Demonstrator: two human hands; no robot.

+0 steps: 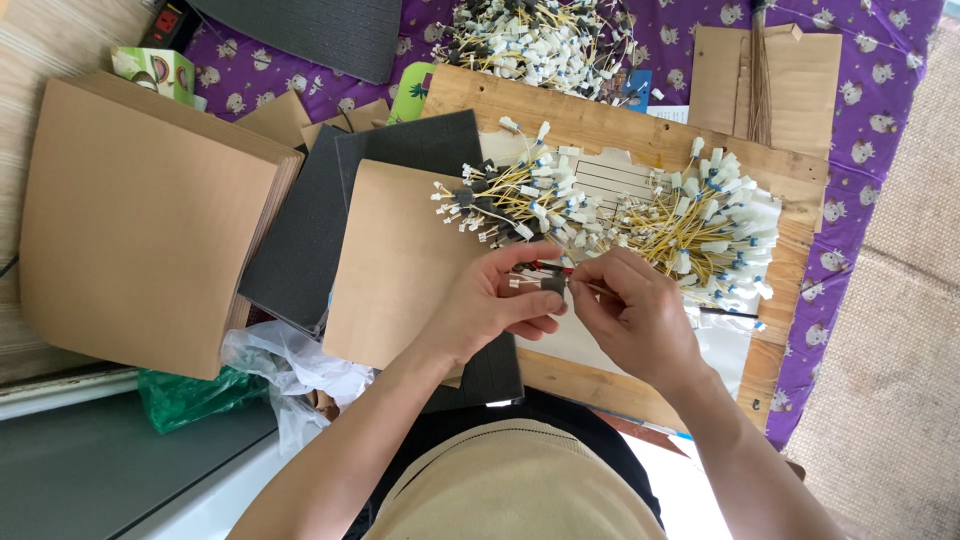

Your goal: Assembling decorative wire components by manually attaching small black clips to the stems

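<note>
Looking down from the head view: both hands meet over a wooden board (600,125) that lies on a purple patterned cloth (850,90).

Left hand (490,305): fingers (535,255) and thumb closed on a small dark block (552,284) with short white-tipped wires coming out to the left. The block sits just in front of the chest, above the near edge of the board.

Right hand (635,310): fingertips pinched together on a thin wire (590,287) right at the block's right side. The two hands touch or nearly touch at that spot; exact contact too small to tell.

Just beyond the hands: a heap of yellow wires with white plugs (690,225) spread across the board, over a white sheet of paper (610,175). A second heap of the same wires (540,40) lies farther off on the cloth, at the top edge of view.

Left of the hands: a brown cardboard sheet (395,265) lying on dark grey foam pads (300,240). Further left, a thick stack of brown cardboard sheets (140,220). Below that stack, a green plastic bag (185,395) and a clear plastic bag (285,365).

Top right: flat cardboard pieces (800,70) on the cloth. Right edge: woven beige mat (910,300).
</note>
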